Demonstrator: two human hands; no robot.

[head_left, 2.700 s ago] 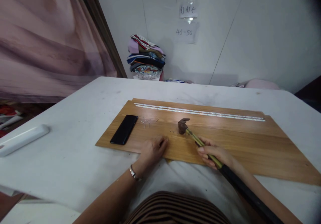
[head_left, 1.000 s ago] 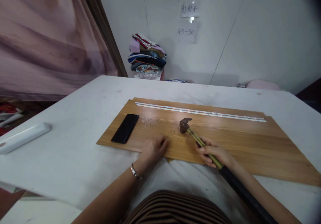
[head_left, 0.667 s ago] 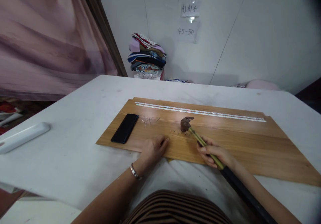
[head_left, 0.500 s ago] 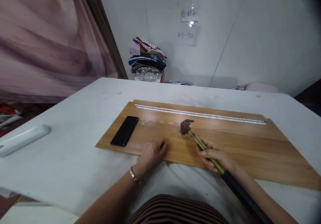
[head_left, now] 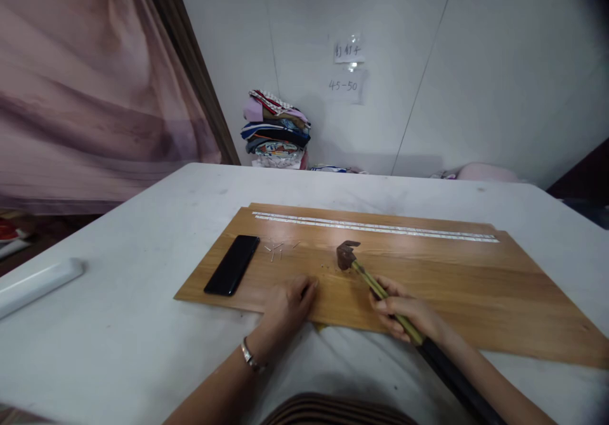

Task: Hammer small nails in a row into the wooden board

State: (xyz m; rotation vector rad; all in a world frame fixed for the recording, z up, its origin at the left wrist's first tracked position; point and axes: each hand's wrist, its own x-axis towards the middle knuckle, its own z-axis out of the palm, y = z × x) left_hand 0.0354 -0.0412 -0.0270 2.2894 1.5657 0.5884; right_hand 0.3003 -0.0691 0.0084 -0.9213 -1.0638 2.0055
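My right hand [head_left: 406, 314] is closed round the yellow-green shaft of a hammer [head_left: 375, 285]. The dark hammer head [head_left: 346, 255] rests on the wooden board [head_left: 476, 292], beside a few small dark specks. My left hand [head_left: 288, 301] lies on the board's near edge with its fingers loosely curled against the wood, holding nothing I can see. A bracelet is on that wrist. Several loose small nails [head_left: 276, 248] lie on the board to the left of the hammer head, next to a black phone [head_left: 232, 273].
A long strip of silvery nails [head_left: 375, 227] runs along the board's far edge. The board lies on a white table [head_left: 118, 323]. A white bar-shaped object [head_left: 33, 282] sits at the table's left. Folded clothes [head_left: 276, 127] are stacked by the wall under paper notes.
The hammer head lifted slightly and came back down on the board at about the same spot. My head has tilted up, so everything sits lower in view. My left hand stayed put.
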